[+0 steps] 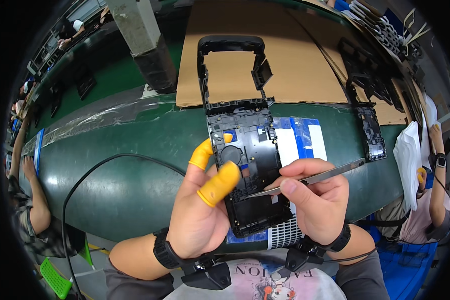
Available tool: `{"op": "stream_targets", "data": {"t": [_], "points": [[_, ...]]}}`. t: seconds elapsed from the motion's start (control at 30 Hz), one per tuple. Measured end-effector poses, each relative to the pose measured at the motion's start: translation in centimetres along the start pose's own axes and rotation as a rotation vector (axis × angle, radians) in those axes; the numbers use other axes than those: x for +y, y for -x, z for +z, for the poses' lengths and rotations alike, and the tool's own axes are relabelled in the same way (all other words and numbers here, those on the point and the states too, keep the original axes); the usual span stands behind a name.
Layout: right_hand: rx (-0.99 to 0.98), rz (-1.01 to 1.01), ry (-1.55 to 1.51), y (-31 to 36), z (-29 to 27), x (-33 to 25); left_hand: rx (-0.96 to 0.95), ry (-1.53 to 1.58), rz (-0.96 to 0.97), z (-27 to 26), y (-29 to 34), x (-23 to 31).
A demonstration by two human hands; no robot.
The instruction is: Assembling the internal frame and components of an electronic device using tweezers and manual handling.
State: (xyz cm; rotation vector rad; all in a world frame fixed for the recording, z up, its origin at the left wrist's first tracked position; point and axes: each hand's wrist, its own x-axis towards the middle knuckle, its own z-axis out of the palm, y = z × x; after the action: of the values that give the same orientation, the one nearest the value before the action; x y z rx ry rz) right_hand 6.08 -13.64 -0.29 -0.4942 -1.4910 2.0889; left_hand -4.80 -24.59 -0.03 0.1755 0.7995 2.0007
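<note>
A long black plastic housing [257,145] with an open loop-shaped frame at its far end is held up in front of me. My left hand [197,200], with yellow finger cots on thumb and a finger, is closed on the housing's left edge. Between thumb and fingers my right hand [315,195] pinches metal tweezers [330,173]. Their tips touch or hover just over the lower part of the housing, above a dark rectangular recess [260,210]. Whether the tips grip anything is too small to tell. Behind the housing lies a blue and white sheet [302,137] on the green table [135,185].
A cardboard sheet [305,65] covers the table's far side. More black housings [372,130] lie at the right, near white sheets [409,160]. A grey pillar [145,40] rises at far left. A black cable [100,162] curves across the left. Co-workers sit at both sides.
</note>
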Motion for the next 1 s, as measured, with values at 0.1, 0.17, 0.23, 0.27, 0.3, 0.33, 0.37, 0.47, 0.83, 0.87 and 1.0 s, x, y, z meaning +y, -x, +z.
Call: {"op": "stream_targets", "data": {"t": [0.1, 0.17, 0.23, 0.27, 0.3, 0.33, 0.37, 0.47, 0.83, 0.87, 1.0], "points": [[-0.002, 0.022, 0.055, -0.4, 0.4, 0.3, -0.104, -0.154, 0.101, -1.0, -0.2, -0.2], [0.024, -0.065, 0.143, -0.9, 0.5, 1.2, -0.125, -0.118, 0.093, -2.0, -0.6, -0.4], [0.005, -0.068, 0.129, -0.4, -0.5, -0.4, -0.218, -0.130, 0.194, -1.4, -1.0, -1.0], [0.036, -0.085, 0.082, -0.4, -1.3, -0.9, -0.219, -0.165, 0.180, -0.9, -1.1, -0.7], [0.034, -0.073, 0.019, -0.6, -2.4, -1.2, -0.228, -0.194, 0.156, -0.5, -1.3, -0.7], [0.047, -0.098, -0.013, -0.8, -2.9, -1.9, -0.243, -0.182, 0.200, -0.3, -1.9, -0.7], [0.066, -0.131, -0.041, -0.8, -3.2, -2.5, -0.253, -0.133, 0.287, -0.2, -2.1, -0.7], [0.044, -0.115, -0.025, -1.9, -2.3, -2.6, -0.240, -0.166, 0.335, -1.7, -0.8, 2.2], [0.150, 0.019, 0.055, -5.8, -2.3, 0.8, 0.003, -0.145, 0.602, -2.4, 0.4, 6.7], [0.150, 0.021, 0.061, -6.4, -2.5, 0.9, -0.038, -0.190, 0.634, -2.6, 0.5, 6.7], [0.189, -0.014, 0.118, -8.2, -4.1, 1.3, 0.207, -0.226, 0.518, -1.2, -1.0, 5.2]]}}
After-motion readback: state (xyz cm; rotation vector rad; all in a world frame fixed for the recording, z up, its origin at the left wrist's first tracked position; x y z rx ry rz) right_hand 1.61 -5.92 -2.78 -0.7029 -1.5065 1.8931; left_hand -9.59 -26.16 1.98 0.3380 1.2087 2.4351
